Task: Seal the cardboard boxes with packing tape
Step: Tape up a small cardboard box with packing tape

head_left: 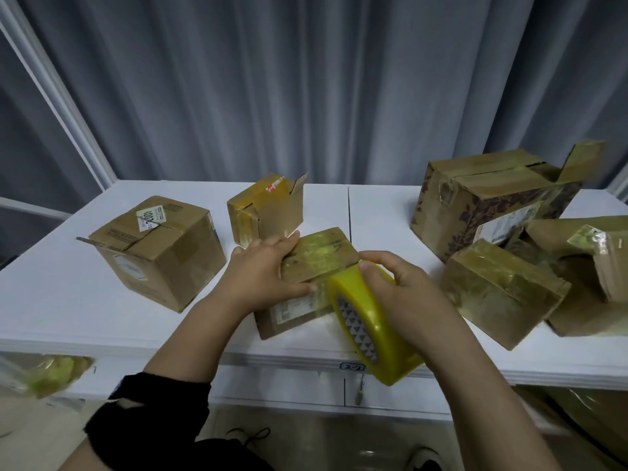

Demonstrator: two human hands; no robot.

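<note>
Right hand [404, 290] curled round the yellow tape roll [360, 321], fingers over its outer face, thumb on top. It holds the roll just right of the centre box [316, 256], with a clear strip running from the roll onto that box's front. Left hand [268, 270] spread on the centre box, fingers fairly straight across the top's left edge and thumb pressing the tape down at the front edge. Black sleeve [153, 413] on the left forearm.

Everything else, placed from the centre box:
- grey curtain [306, 79] – well behind, fills the background
- white table [51, 294] – underneath, the box sits near its front edge
- large printed box [475, 198] – back right, one top flap sticking up
- plain brown box [159, 249] – to the left, apart, white label on top
- torn-open box [594, 266] – far right, tape-covered
- taped box [499, 290] – right, near, shiny with tape
- small box [268, 212] – just behind, flap up, yellowish tape
</note>
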